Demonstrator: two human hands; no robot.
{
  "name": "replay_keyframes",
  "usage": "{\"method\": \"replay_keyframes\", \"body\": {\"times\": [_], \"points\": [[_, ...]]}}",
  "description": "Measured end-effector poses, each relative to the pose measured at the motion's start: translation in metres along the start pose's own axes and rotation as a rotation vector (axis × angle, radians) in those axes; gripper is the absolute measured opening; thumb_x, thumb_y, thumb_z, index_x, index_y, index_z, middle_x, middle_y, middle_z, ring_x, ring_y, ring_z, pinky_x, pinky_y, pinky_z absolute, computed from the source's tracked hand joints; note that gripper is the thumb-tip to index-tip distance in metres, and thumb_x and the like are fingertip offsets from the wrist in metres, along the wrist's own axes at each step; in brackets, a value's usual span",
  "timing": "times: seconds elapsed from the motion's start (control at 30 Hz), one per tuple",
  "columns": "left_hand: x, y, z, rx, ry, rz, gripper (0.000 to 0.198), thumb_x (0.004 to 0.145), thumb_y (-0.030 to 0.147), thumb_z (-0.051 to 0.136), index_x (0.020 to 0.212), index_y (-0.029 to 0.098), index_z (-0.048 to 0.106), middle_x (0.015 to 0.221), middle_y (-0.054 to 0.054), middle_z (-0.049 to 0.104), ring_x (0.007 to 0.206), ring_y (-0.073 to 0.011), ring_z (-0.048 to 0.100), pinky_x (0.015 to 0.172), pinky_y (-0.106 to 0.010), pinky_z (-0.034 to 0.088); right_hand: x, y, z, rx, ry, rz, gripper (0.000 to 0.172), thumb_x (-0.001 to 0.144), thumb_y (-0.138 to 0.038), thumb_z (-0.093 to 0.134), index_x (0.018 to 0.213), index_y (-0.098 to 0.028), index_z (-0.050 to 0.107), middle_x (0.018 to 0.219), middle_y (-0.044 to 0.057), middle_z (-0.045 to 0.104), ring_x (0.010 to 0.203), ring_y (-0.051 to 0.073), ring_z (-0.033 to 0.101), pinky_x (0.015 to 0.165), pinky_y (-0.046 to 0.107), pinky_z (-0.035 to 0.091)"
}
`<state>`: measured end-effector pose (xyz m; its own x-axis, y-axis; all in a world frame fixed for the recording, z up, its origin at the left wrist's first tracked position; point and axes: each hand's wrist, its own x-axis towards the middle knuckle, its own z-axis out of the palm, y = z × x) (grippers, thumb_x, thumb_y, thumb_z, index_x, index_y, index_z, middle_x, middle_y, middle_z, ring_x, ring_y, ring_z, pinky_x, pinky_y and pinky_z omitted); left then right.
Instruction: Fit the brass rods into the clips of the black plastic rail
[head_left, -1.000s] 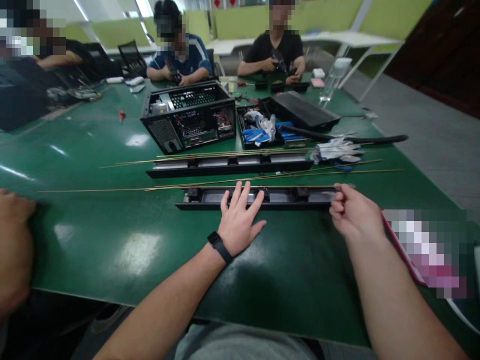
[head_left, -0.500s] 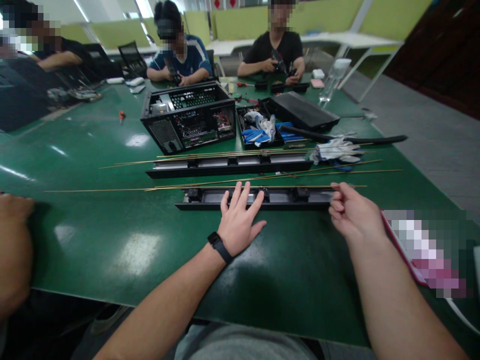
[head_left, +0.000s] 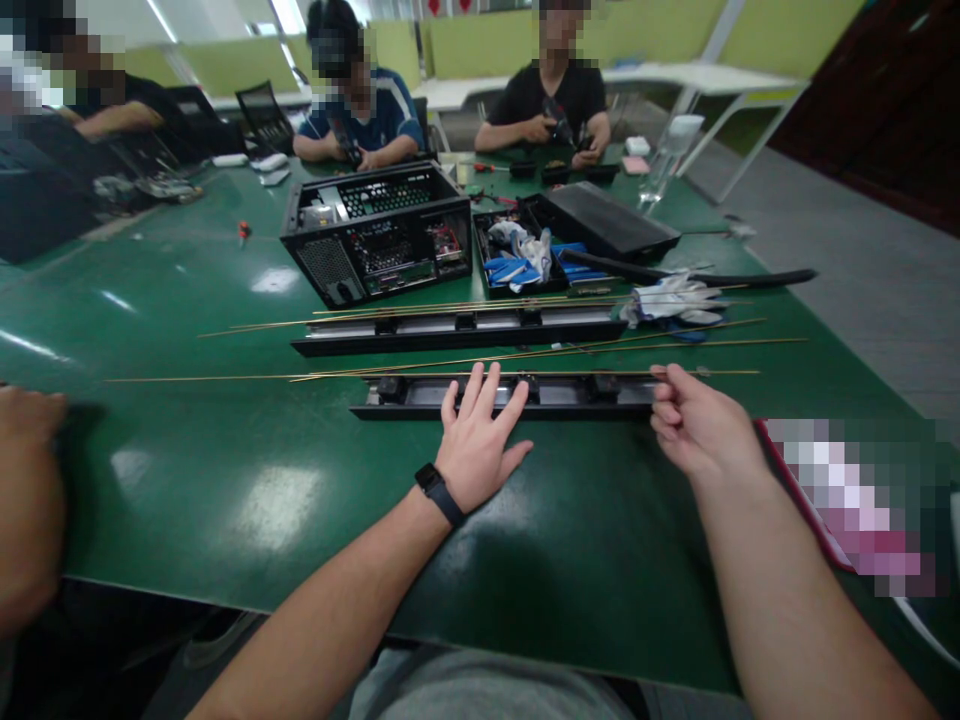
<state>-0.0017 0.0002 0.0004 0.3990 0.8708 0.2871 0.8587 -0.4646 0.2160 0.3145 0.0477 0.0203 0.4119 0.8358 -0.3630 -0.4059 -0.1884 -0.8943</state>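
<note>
A green table (head_left: 187, 470) spreads across the view, and on its far half stands an open black computer case (head_left: 319, 265) with circuit boards showing inside. Nearer, two long black channels with pale linings lie roughly parallel: the far channel (head_left: 450, 343) just in front of the case, the near channel (head_left: 405, 412) directly before the person. The left hand (head_left: 476, 450) lies palm down over the middle of the near channel, fingers spread apart; whether the fingertips press on it is hard to tell. At that channel's right end, the right hand (head_left: 697, 420) has thumb and forefinger pinched together on a thin gold rod (head_left: 187, 379), which runs along the channel's back edge and reaches past both its ends; the other fingers are curled in. White-and-blue gloves (head_left: 675, 298) lie beyond. A black smartwatch (head_left: 439, 493) circles the left wrist.
</note>
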Motion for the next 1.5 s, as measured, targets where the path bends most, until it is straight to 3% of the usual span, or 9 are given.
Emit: {"method": "replay_keyframes", "body": {"times": [0.13, 0.3, 0.5, 0.77, 0.93, 1.2, 1.37, 1.5], "points": [[0.0, 0.0, 0.0, 0.002, -0.004, -0.001, 0.083, 0.109, 0.038, 0.092, 0.185, 0.03, 0.06, 0.201, -0.024, 0.039, 0.189, -0.0513, 0.034, 0.146, -0.081, 0.034, -0.001, -0.002, 0.0, 0.019, 0.037, 0.03, 0.013, 0.11, -0.022, 0.084, 0.1, -0.021, 0.076, 0.07, -0.007, 0.057, 0.043, 0.005, 0.04, 0.034, 0.018, 0.022], [0.0, 0.0, 0.0, 0.006, -0.004, 0.003, 0.082, 0.109, 0.038, 0.091, 0.185, 0.029, 0.06, 0.201, -0.024, 0.039, 0.189, -0.0505, 0.034, 0.145, -0.081, 0.036, 0.004, -0.009, -0.005, 0.068, 0.149, -0.022, 0.025, 0.118, -0.022, 0.071, 0.093, -0.023, 0.071, 0.069, -0.006, 0.054, 0.044, 0.006, 0.038, 0.035, 0.019, 0.022], [-0.001, -0.001, 0.002, 0.014, 0.012, 0.006, 0.082, 0.109, 0.039, 0.09, 0.185, 0.03, 0.06, 0.201, -0.023, 0.04, 0.189, -0.0513, 0.033, 0.146, -0.082, 0.033, 0.006, -0.004, -0.007, -0.002, -0.008, 0.062, 0.018, 0.107, -0.029, 0.091, 0.099, -0.024, 0.076, 0.071, -0.005, 0.059, 0.044, 0.006, 0.038, 0.037, 0.021, 0.022], [-0.001, -0.001, 0.001, 0.018, -0.003, -0.001, 0.082, 0.11, 0.041, 0.089, 0.186, 0.032, 0.059, 0.201, -0.022, 0.04, 0.189, -0.0505, 0.033, 0.146, -0.079, 0.034, 0.007, -0.006, -0.009, 0.029, 0.102, -0.021, 0.02, 0.112, -0.029, 0.083, 0.095, -0.025, 0.074, 0.07, -0.006, 0.056, 0.046, 0.007, 0.037, 0.036, 0.02, 0.022], [-0.001, -0.001, 0.001, 0.014, 0.002, 0.005, 0.081, 0.11, 0.039, 0.089, 0.185, 0.029, 0.06, 0.201, -0.024, 0.039, 0.189, -0.0507, 0.034, 0.145, -0.08, 0.035, 0.003, -0.006, -0.004, 0.012, 0.039, 0.065, 0.014, 0.112, -0.025, 0.081, 0.098, -0.022, 0.077, 0.071, -0.005, 0.059, 0.046, 0.006, 0.036, 0.036, 0.021, 0.021], [-0.001, 0.0, 0.001, 0.009, -0.001, 0.001, 0.081, 0.11, 0.039, 0.089, 0.185, 0.029, 0.06, 0.201, -0.024, 0.039, 0.189, -0.051, 0.033, 0.145, -0.08, 0.034, 0.013, -0.007, -0.015, 0.022, 0.117, -0.028, 0.021, 0.113, -0.026, 0.079, 0.093, -0.026, 0.072, 0.07, -0.006, 0.055, 0.045, 0.007, 0.037, 0.036, 0.021, 0.022], [-0.002, -0.002, 0.002, 0.012, 0.006, 0.005, 0.082, 0.11, 0.04, 0.089, 0.186, 0.031, 0.059, 0.201, -0.023, 0.04, 0.189, -0.051, 0.033, 0.146, -0.08, 0.033, 0.01, -0.003, -0.011, 0.002, 0.062, -0.004, 0.02, 0.109, -0.032, 0.087, 0.096, -0.026, 0.073, 0.07, -0.005, 0.057, 0.045, 0.007, 0.038, 0.036, 0.021, 0.021], [-0.002, -0.001, 0.002, 0.01, 0.001, 0.005, 0.081, 0.11, 0.039, 0.088, 0.186, 0.03, 0.059, 0.201, -0.024, 0.039, 0.189, -0.0508, 0.033, 0.146, -0.08, 0.033, 0.009, -0.004, -0.01, -0.009, 0.037, 0.033, 0.017, 0.107, -0.027, 0.088, 0.096, -0.024, 0.075, 0.072, -0.004, 0.059, 0.045, 0.006, 0.038, 0.037, 0.021, 0.021]]}}
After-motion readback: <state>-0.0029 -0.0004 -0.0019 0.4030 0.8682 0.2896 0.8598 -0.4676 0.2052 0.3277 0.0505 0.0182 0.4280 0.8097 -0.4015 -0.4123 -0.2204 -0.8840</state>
